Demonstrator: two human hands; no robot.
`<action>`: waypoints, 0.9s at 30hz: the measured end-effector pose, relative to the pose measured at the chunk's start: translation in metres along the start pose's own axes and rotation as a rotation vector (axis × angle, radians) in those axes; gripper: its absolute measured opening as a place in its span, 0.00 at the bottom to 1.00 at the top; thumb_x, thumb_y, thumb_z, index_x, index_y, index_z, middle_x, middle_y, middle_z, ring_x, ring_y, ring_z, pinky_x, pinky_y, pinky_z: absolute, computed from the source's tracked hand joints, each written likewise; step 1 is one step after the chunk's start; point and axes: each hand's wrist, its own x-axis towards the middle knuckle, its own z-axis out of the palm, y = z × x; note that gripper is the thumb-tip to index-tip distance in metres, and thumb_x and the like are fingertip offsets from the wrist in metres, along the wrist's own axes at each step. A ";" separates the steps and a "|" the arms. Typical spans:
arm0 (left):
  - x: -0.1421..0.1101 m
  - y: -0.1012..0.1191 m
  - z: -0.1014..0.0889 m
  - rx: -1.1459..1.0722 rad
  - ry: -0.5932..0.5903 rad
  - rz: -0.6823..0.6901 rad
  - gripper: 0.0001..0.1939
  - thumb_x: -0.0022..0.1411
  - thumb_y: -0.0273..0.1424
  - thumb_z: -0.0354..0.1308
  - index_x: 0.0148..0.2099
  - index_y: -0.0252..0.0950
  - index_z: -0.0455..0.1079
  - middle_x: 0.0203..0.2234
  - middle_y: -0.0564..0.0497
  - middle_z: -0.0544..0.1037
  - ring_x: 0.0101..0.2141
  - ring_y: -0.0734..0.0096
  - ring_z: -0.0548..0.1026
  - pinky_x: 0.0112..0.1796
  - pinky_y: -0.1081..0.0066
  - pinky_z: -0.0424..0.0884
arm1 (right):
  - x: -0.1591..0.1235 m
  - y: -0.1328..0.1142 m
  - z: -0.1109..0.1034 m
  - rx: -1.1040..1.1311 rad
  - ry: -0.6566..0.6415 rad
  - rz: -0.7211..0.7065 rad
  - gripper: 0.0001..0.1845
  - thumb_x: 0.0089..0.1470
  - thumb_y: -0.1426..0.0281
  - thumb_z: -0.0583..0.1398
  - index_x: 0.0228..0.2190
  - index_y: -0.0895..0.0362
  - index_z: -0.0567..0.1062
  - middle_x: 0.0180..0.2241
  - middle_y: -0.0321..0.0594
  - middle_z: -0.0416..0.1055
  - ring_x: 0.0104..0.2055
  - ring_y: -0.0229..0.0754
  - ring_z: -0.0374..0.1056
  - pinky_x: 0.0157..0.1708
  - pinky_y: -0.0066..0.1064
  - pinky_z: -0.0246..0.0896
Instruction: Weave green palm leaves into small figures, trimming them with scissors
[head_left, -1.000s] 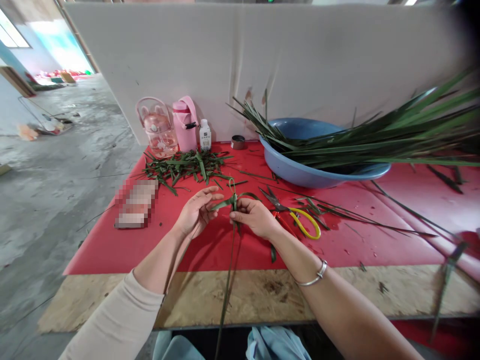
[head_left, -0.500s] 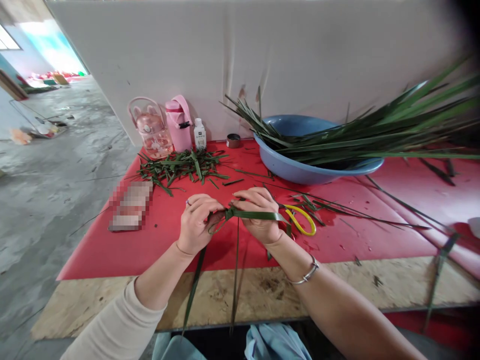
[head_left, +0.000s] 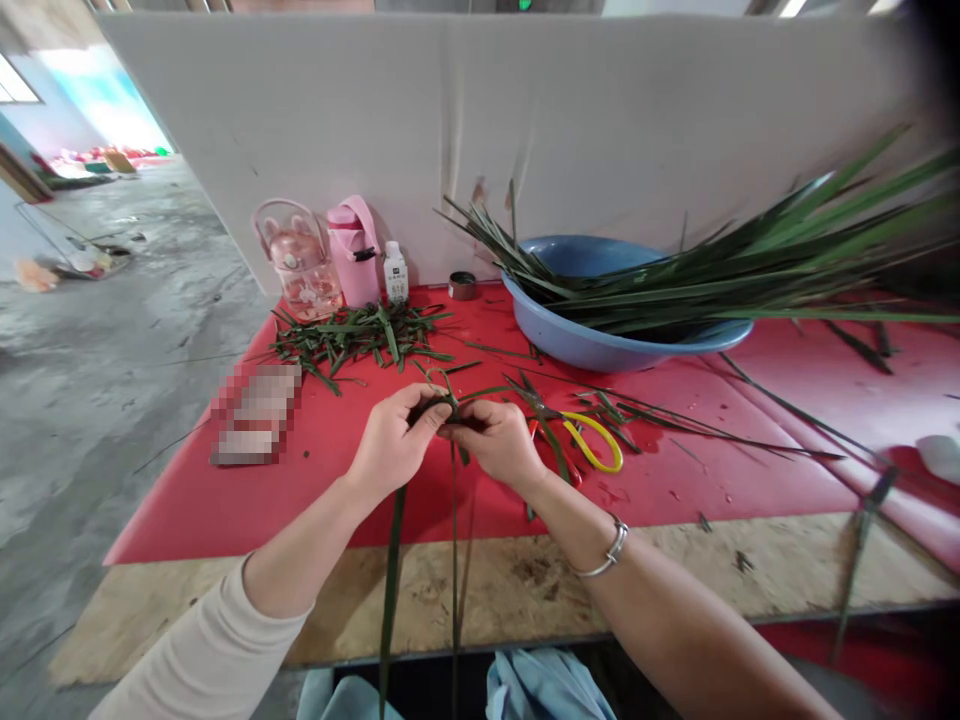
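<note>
Between my hands is a small knot of woven green leaf strips (head_left: 391, 570), its long ends hanging down past the table's front edge. A thin loop (head_left: 441, 376) sticks up from the knot. My left hand (head_left: 396, 432) pinches the weave with thumb and fingers, hiding part of it. My right hand (head_left: 495, 440) is closed on its other side, fingertips almost touching the left ones. A strip bends out to the right above that hand. Beside it lie scissors (head_left: 596, 440) with yellow handles, their blades toward the back left.
A blue basin (head_left: 622, 350) full of long leaves stands at the back right. Cut leaf pieces (head_left: 360, 335) are heaped before a pink bottle (head_left: 355, 255), a clear pink jug (head_left: 304, 275) and a small white bottle (head_left: 396, 272). A blurred flat object (head_left: 259, 415) lies left.
My hands turned the weave over and back, so its loop points up again. My left hand went from loosely open to pinching it, and a broad strip now hangs below that hand.
</note>
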 end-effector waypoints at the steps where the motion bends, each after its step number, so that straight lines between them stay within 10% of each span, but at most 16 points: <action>1: 0.004 -0.001 -0.001 -0.009 -0.012 -0.051 0.10 0.55 0.36 0.55 0.35 0.35 0.70 0.27 0.51 0.74 0.30 0.72 0.70 0.32 0.74 0.65 | 0.000 0.000 0.002 0.022 -0.036 0.039 0.13 0.46 0.62 0.61 0.20 0.59 0.71 0.15 0.31 0.62 0.17 0.31 0.55 0.17 0.23 0.51; 10: 0.000 -0.036 -0.002 -0.420 0.042 -0.526 0.16 0.50 0.43 0.58 0.29 0.34 0.63 0.13 0.61 0.58 0.13 0.85 0.54 0.15 0.81 0.50 | -0.002 -0.022 -0.022 -0.318 0.159 -0.324 0.09 0.52 0.66 0.57 0.26 0.59 0.72 0.27 0.42 0.70 0.33 0.41 0.65 0.35 0.32 0.59; 14: -0.004 -0.034 0.003 -0.475 0.031 -0.491 0.15 0.49 0.41 0.60 0.31 0.34 0.64 0.13 0.62 0.57 0.13 0.86 0.53 0.14 0.82 0.47 | 0.002 -0.016 -0.019 -0.317 -0.082 -0.301 0.16 0.52 0.66 0.57 0.42 0.58 0.68 0.43 0.48 0.69 0.47 0.47 0.63 0.47 0.41 0.54; 19: -0.006 -0.033 0.006 -0.450 0.011 -0.412 0.13 0.52 0.38 0.58 0.37 0.34 0.67 0.15 0.60 0.63 0.15 0.84 0.58 0.17 0.81 0.54 | 0.003 -0.004 -0.006 -0.160 -0.227 -0.032 0.05 0.55 0.68 0.54 0.31 0.57 0.66 0.25 0.35 0.67 0.27 0.35 0.62 0.27 0.25 0.54; 27: -0.010 -0.036 0.005 -0.033 0.046 -0.087 0.11 0.53 0.33 0.58 0.39 0.34 0.73 0.31 0.49 0.77 0.33 0.71 0.73 0.36 0.72 0.68 | 0.005 -0.007 -0.013 -0.126 -0.254 -0.047 0.09 0.57 0.71 0.51 0.26 0.58 0.66 0.22 0.32 0.61 0.24 0.32 0.57 0.26 0.24 0.49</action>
